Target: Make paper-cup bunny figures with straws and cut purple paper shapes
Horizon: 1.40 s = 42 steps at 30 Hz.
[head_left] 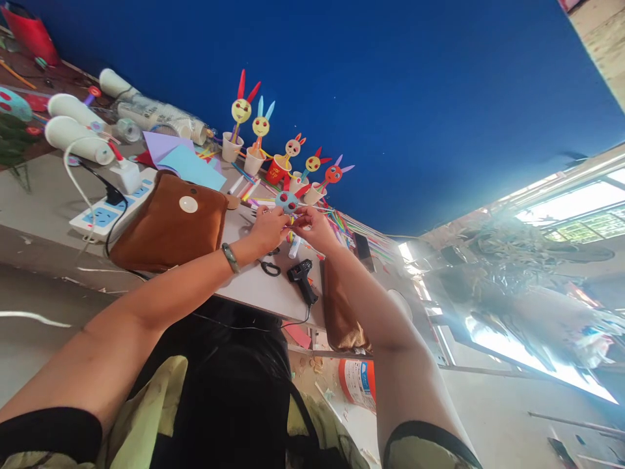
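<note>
A light blue paper rabbit face (286, 200) with red eyes and a red ear is held up over the table. My left hand (270, 229), with a bangle at the wrist, is closed at its lower edge. Close beside it, my right hand (315, 229) has its fingers pinched together just under the face; what lies between them is too small to make out. A glue stick (294, 246) or similar pale tube lies below the hands. Nearer to me are black-handled scissors (270, 268) and a black hot glue gun (303, 281) with its cord hanging over the edge.
Several paper rabbits stand in cups, among them a red cup (276, 170), along the blue wall (371, 98). To the left are a brown cushion (170, 225), a power strip (105, 212), coloured paper (193, 166) and stacked paper cups (78, 140). Coloured pipe cleaners (359, 227) lie right.
</note>
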{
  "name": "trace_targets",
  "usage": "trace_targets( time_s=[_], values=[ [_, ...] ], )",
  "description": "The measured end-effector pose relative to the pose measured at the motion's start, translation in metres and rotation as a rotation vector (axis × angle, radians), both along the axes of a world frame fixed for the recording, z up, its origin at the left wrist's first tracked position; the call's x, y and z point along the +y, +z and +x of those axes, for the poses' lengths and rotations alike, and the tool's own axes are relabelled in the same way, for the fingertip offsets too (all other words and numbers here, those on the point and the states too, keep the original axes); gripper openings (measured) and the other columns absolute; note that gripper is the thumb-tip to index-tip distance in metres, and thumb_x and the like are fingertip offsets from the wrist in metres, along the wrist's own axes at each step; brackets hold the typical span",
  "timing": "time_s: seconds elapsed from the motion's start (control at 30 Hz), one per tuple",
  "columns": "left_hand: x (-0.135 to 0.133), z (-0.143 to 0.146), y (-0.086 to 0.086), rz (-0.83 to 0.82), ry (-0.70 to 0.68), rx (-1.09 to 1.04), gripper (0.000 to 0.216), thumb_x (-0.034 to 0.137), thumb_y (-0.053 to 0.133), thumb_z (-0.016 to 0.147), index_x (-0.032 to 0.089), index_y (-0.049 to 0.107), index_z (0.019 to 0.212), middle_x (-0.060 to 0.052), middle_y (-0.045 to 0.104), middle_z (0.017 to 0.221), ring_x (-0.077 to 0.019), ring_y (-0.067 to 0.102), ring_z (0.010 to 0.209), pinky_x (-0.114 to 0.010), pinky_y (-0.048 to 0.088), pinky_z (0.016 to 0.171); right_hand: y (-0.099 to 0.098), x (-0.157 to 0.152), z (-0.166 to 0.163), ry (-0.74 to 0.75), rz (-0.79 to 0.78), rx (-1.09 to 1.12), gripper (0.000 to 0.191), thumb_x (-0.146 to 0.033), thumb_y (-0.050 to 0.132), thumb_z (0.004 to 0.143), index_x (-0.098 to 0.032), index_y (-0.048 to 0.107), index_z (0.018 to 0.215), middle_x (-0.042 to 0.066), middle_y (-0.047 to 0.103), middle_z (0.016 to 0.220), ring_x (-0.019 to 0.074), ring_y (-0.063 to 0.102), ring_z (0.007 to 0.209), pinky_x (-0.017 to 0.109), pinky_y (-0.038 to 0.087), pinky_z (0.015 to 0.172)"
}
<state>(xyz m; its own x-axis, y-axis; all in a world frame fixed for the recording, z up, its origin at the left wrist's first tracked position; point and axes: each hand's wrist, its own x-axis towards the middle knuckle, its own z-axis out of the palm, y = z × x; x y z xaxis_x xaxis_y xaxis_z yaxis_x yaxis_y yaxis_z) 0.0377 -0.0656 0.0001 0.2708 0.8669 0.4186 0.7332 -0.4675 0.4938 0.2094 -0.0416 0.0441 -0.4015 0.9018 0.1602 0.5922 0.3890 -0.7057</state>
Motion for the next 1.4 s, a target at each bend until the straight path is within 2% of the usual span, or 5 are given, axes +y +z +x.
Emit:
trace_targets(
  time_s=[0.33,0.83,1.13,1.33,1.4],
  values=[
    [0.000,0.001,0.000,0.000,-0.015,0.011,0.023,0.017,0.050,0.093,0.017,0.072,0.098,-0.012,0.069,0.109,-0.0287,0.061,0.108,-0.051,0.034,0.104,-0.010,0.000,0.000,-0.014,0.044,0.016,0.040,-0.027,0.070,0.070,-0.022,0.056,0.107,-0.001,0.069,0.078,0.0168,0.063,0.072,0.033,0.051,0.073],
    [-0.002,0.000,0.003,-0.041,-0.005,0.013,0.028,0.021,0.047,0.095,0.018,0.073,0.102,-0.012,0.069,0.111,-0.0284,0.061,0.107,-0.048,0.031,0.105,-0.018,-0.004,-0.003,-0.091,0.103,0.048,0.045,-0.025,0.066,0.069,-0.023,0.044,0.108,-0.004,0.069,0.078,0.0156,0.063,0.068,0.032,0.049,0.073],
    [-0.003,0.000,0.002,-0.026,-0.015,0.006,0.027,0.020,0.047,0.094,0.017,0.073,0.100,-0.013,0.068,0.111,-0.0284,0.061,0.106,-0.049,0.031,0.106,-0.018,-0.002,-0.002,-0.021,0.101,0.048,0.042,-0.026,0.064,0.068,-0.022,0.048,0.107,-0.004,0.066,0.077,0.0155,0.061,0.071,0.033,0.050,0.074],
    [-0.004,0.000,0.004,-0.030,-0.006,0.005,0.025,0.020,0.049,0.093,0.017,0.073,0.101,-0.012,0.068,0.110,-0.0285,0.062,0.107,-0.049,0.032,0.106,-0.025,0.001,-0.002,-0.034,0.098,0.056,0.044,-0.027,0.063,0.070,-0.021,0.046,0.110,-0.004,0.065,0.076,0.0163,0.062,0.069,0.034,0.051,0.073],
    [-0.004,0.000,0.004,-0.029,-0.008,0.005,0.025,0.021,0.050,0.093,0.017,0.073,0.102,-0.013,0.068,0.110,-0.0286,0.061,0.108,-0.049,0.033,0.105,-0.021,0.001,-0.002,-0.046,0.100,0.022,0.049,-0.028,0.064,0.071,-0.020,0.046,0.115,-0.002,0.067,0.080,0.0178,0.064,0.072,0.036,0.053,0.076]
  ],
)
